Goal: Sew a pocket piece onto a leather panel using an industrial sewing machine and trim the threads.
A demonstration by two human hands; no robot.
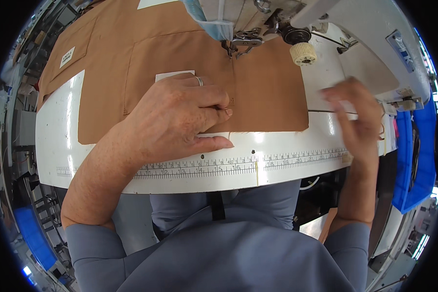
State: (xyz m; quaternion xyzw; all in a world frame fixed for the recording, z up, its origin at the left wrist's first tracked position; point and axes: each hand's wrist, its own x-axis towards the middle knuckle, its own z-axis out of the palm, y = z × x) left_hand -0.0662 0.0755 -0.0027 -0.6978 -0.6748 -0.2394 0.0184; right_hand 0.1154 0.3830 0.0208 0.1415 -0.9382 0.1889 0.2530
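A glossy white sewing-machine tabletop [58,131] is curved across the middle. It is largely covered, from ten to one o'clock, by a brown woven cloth panel with stitched seams [180,53], the piece being worked. A white metal sewing machine [374,44] is set at one to two o'clock. At eleven, the bare left hand [180,109] is laid on the cloth, fingers curled, thumb held apart; whether fabric is gripped cannot be told. Near three, the blurred right hand [357,117] is raised, half-curled; whether anything is held cannot be told. At twelve, the small metal presser foot [231,48] is seen. A seam is apparently being handled; next, careful alignment is probably called for.
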